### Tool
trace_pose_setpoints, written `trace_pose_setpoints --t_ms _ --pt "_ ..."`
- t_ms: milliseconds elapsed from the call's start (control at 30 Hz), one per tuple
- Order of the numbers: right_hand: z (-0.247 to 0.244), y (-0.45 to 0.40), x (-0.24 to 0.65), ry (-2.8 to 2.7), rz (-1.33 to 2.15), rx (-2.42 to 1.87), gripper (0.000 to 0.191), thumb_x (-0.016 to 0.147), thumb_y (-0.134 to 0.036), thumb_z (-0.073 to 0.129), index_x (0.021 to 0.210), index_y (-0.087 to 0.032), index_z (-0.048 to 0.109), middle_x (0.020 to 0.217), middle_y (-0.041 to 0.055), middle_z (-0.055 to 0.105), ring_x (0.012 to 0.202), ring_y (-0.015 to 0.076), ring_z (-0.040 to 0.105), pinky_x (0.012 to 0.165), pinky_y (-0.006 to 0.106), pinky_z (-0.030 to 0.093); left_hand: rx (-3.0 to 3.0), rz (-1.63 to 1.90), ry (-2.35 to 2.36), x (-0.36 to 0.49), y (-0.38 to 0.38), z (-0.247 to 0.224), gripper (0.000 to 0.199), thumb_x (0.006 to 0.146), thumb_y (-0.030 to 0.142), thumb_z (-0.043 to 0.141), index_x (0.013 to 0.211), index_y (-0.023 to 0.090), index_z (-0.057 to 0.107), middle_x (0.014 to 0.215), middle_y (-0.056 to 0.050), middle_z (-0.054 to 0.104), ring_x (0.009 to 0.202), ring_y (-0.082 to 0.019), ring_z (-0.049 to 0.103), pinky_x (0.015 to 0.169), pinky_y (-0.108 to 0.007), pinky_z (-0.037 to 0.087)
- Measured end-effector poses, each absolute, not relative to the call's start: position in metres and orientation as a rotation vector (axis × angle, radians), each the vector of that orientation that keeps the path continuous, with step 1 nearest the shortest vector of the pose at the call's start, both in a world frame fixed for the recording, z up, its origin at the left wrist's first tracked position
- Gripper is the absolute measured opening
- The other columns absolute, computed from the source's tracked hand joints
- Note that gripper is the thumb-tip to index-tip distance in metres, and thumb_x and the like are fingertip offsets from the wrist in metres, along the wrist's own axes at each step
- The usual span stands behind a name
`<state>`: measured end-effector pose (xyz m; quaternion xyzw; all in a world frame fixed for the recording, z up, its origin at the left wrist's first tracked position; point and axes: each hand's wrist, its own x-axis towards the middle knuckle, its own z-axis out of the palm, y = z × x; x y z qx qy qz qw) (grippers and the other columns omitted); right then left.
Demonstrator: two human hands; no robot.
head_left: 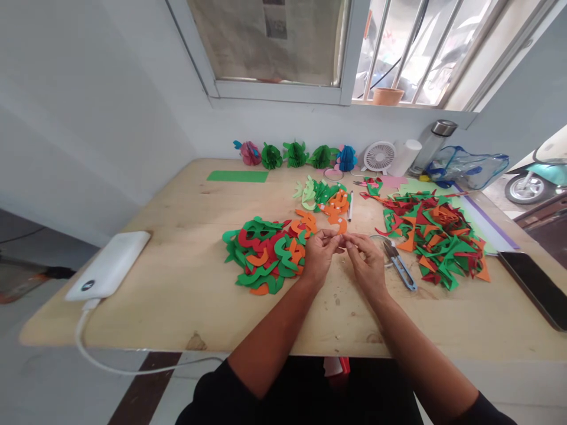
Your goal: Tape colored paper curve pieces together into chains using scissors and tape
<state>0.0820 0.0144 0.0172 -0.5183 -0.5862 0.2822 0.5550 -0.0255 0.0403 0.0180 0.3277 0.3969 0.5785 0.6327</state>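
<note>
My left hand (322, 251) and my right hand (364, 255) meet over the middle of the table, fingertips pinched close together. What they hold between them is too small to make out. Just beyond the fingertips lies an orange curved paper piece (339, 225) with a small pale square on it. A pile of green, red and orange curved cutouts (261, 254) sits beside my left hand. Behind the hands are light green cutouts (309, 192) and more orange ones (335, 202). Blue-handled snips (403, 268) rest to the right of my right hand.
Scrap paper (443, 233) is heaped at the right, near a black phone (535, 286). Folded paper figures (296, 154), a small fan (380, 156) and a bottle (432, 147) line the wall. A marker (350, 206) lies mid-table; a white power bank (108, 265) sits left.
</note>
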Motion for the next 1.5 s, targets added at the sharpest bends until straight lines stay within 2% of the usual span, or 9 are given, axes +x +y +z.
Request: trace_pose_setpoints --t_ms 200,333,433,567,733,933,1133,1267,1500 --pt "0.017 0.016 0.085 -1.26 0.805 -1.188 0.021 0.079 -0.034 0.06 0.093 -0.026 0.073 0.098 0.0056 0.068 0.095 0.0208 0.06 0.082 0.035 0.046 0.823 1.345 0.97 -0.026 0.039 0.017 0.027 0.068 0.032 0.067 0.083 0.015 0.054 0.066 -0.003 0.068 0.064 -0.016 0.067 0.062 -0.028 0.051" --pt "0.012 0.018 0.087 -1.173 0.912 -1.153 0.02 0.078 -0.033 0.061 0.092 -0.026 0.073 0.096 0.0031 0.069 0.095 0.0193 0.06 0.085 0.034 0.045 0.89 1.381 1.022 -0.026 0.037 0.018 0.028 0.071 0.025 0.064 0.093 0.018 0.049 0.063 0.0 0.068 0.06 -0.015 0.066 0.059 -0.026 0.051" --pt "0.007 0.02 0.088 -1.101 0.956 -1.135 0.019 0.077 -0.034 0.062 0.091 -0.027 0.074 0.096 0.0021 0.069 0.094 0.0188 0.06 0.083 0.033 0.045 0.976 1.387 1.026 -0.026 0.036 0.017 0.02 0.071 0.022 0.062 0.087 0.019 0.051 0.063 0.0 0.067 0.059 -0.014 0.065 0.061 -0.026 0.051" --pt "0.005 0.021 0.088 -1.077 0.995 -1.107 0.022 0.077 -0.035 0.062 0.094 -0.027 0.073 0.1 0.0026 0.069 0.097 0.0194 0.059 0.083 0.033 0.045 1.076 1.355 0.997 -0.025 0.037 0.014 0.006 0.072 0.021 0.059 0.076 0.016 0.06 0.073 -0.003 0.069 0.069 -0.015 0.067 0.07 -0.028 0.052" --pt "0.005 0.02 0.088 -1.114 1.007 -1.09 0.02 0.079 -0.034 0.061 0.094 -0.028 0.073 0.104 0.0028 0.068 0.101 0.0199 0.058 0.085 0.034 0.044 1.036 1.343 0.968 -0.024 0.038 0.014 0.011 0.069 0.023 0.065 0.077 0.015 0.067 0.08 -0.005 0.07 0.076 -0.016 0.067 0.076 -0.03 0.052" --pt "0.005 0.021 0.088 -1.15 0.989 -1.078 0.02 0.079 -0.033 0.061 0.094 -0.028 0.073 0.103 0.0032 0.068 0.102 0.0209 0.057 0.089 0.037 0.043 0.946 1.357 0.914 -0.025 0.037 0.019 0.012 0.067 0.025 0.066 0.074 0.014 0.067 0.075 -0.003 0.069 0.069 -0.014 0.065 0.071 -0.028 0.052" --pt "0.009 0.02 0.088 -1.205 0.929 -1.055 0.019 0.08 -0.03 0.059 0.093 -0.027 0.073 0.102 0.0041 0.066 0.104 0.0211 0.057 0.092 0.039 0.043 0.931 1.351 0.928 -0.025 0.037 0.02 0.013 0.068 0.027 0.065 0.071 0.014 0.066 0.066 -0.002 0.068 0.063 -0.013 0.064 0.07 -0.028 0.053" --pt "0.011 0.019 0.087 -1.267 0.839 -1.119 0.019 0.08 -0.029 0.058 0.093 -0.026 0.072 0.104 0.006 0.065 0.101 0.0216 0.058 0.089 0.039 0.045 0.956 1.352 0.931 -0.025 0.038 0.02 0.013 0.068 0.027 0.064 0.07 0.014 0.064 0.065 -0.001 0.067 0.061 -0.011 0.063 0.069 -0.027 0.053" --pt "0.017 0.016 0.087 -1.421 0.494 -1.266 0.02 0.082 -0.027 0.054 0.091 -0.023 0.072 0.103 0.0084 0.063 0.099 0.0221 0.057 0.086 0.04 0.045 1.118 1.344 0.96 -0.027 0.039 0.011 0.011 0.07 0.026 0.06 0.069 0.015 0.059 0.065 0.0 0.063 0.062 -0.011 0.061 0.065 -0.025 0.05"
